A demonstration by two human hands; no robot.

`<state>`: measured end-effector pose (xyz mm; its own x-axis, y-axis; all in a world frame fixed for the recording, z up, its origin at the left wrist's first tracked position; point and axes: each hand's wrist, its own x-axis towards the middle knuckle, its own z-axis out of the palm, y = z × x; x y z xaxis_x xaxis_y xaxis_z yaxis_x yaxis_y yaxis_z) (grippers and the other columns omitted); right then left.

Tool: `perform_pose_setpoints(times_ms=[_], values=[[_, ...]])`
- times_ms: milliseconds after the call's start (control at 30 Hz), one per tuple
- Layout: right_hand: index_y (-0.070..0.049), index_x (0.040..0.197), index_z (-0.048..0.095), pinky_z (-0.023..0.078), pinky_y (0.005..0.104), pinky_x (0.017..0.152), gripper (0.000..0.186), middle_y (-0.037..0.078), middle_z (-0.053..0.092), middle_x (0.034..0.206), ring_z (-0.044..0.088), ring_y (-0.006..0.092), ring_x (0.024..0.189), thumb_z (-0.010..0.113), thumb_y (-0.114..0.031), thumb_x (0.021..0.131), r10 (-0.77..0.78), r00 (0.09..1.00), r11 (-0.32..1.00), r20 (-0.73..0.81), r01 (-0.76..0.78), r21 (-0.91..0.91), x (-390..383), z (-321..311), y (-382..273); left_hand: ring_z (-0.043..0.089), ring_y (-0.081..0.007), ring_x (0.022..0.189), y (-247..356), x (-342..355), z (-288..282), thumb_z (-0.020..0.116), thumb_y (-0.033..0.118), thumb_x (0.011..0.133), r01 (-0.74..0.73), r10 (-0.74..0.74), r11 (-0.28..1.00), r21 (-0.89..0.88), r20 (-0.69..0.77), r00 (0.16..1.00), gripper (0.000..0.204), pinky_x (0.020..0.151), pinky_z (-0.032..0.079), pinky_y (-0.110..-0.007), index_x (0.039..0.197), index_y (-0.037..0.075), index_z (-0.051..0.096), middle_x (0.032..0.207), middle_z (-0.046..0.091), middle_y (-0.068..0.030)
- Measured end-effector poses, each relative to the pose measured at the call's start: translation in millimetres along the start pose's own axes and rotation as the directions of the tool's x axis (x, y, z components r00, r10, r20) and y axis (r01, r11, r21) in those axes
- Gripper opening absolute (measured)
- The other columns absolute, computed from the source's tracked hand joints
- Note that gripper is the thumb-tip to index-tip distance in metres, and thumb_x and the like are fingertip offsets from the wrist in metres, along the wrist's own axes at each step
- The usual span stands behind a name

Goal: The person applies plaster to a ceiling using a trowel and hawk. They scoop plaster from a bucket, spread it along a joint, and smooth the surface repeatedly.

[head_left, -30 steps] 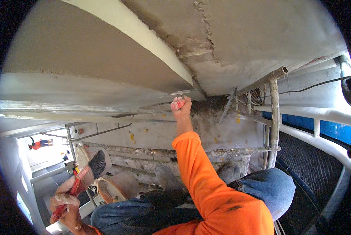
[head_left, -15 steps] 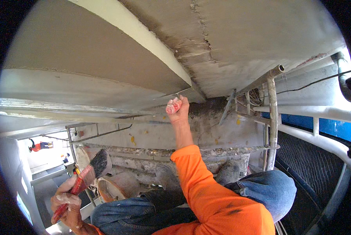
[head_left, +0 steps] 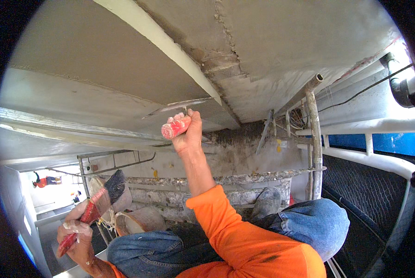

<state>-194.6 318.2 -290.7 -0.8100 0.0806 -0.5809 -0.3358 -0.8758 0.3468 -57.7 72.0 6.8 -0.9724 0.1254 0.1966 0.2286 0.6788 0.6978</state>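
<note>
My right hand is closed round the red handle of a plastering trowel, whose thin blade lies against or close to the grey plastered surface overhead. A pale strip borders that surface just beyond the blade. Low on the left, my left hand grips a wide paintbrush by its red handle, dark bristles pointing up and to the right. White plaster smears the fingers of both hands.
Two buckets stand by my left knee. Scaffold pipes rise at the right, beside a white railing and dark mesh. A caked plank runs across in front of my boots. Another person is far off at the left.
My right hand has swept the trowel leftward along the plastered surface, and more of the blade shows. The left hand still holds the brush, shifted slightly.
</note>
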Motion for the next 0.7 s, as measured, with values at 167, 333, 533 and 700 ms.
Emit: perform_pose_setpoints(times_ms=[167,333,533,700], values=[[-0.013,0.101,0.044,0.053,0.0444,0.076,0.014,0.002,0.046,0.083,0.051,0.0182,0.071,0.053,-0.023,0.1,-0.01,1.0,1.0,-0.006,0.01,-0.015,-27,32,13,0.072,-0.0299,0.104,-5,7,-5,0.078,0.026,0.088,0.066,-0.073,0.997,-0.05,-0.165,0.984,0.049,0.088,0.063,-0.042,0.121,-0.008,0.065,0.119,0.07,-0.0205],[-0.015,0.098,0.048,0.054,0.0449,0.074,0.017,0.001,0.048,0.08,0.052,0.0182,0.068,0.059,-0.028,0.099,0.022,0.999,0.996,-0.044,-0.026,-0.082,-89,48,35,0.067,-0.028,0.115,-19,46,5,0.073,0.024,0.094,0.221,-0.232,0.96,-0.172,-0.043,0.972,0.034,0.095,0.061,-0.044,0.117,-0.001,0.067,0.124,0.068,-0.0179],[-0.016,0.096,0.05,0.054,0.0431,0.06,0.025,0.004,0.055,0.077,0.057,0.0193,0.065,0.065,-0.036,0.097,0.122,0.982,0.943,-0.141,-0.159,-0.293,-108,-22,31,0.066,-0.0205,0.116,-82,110,76,0.071,0.007,0.095,0.027,0.032,0.984,-0.178,0.322,0.946,0.014,0.104,0.05,-0.037,0.108,0.002,0.075,0.12,0.074,-0.0122],[-0.008,0.109,0.062,0.058,0.0429,0.065,0.033,0.011,0.069,0.092,0.069,0.0259,0.076,0.056,-0.039,0.099,0.357,0.927,0.728,-0.119,-0.356,-0.586,-109,-103,-6,0.062,-0.0242,0.129,-161,116,229,0.067,0.001,0.096,0.018,0.263,0.827,-0.561,0.416,0.87,0.014,0.11,0.048,-0.038,0.108,0.003,0.075,0.129,0.072,-0.0123]])
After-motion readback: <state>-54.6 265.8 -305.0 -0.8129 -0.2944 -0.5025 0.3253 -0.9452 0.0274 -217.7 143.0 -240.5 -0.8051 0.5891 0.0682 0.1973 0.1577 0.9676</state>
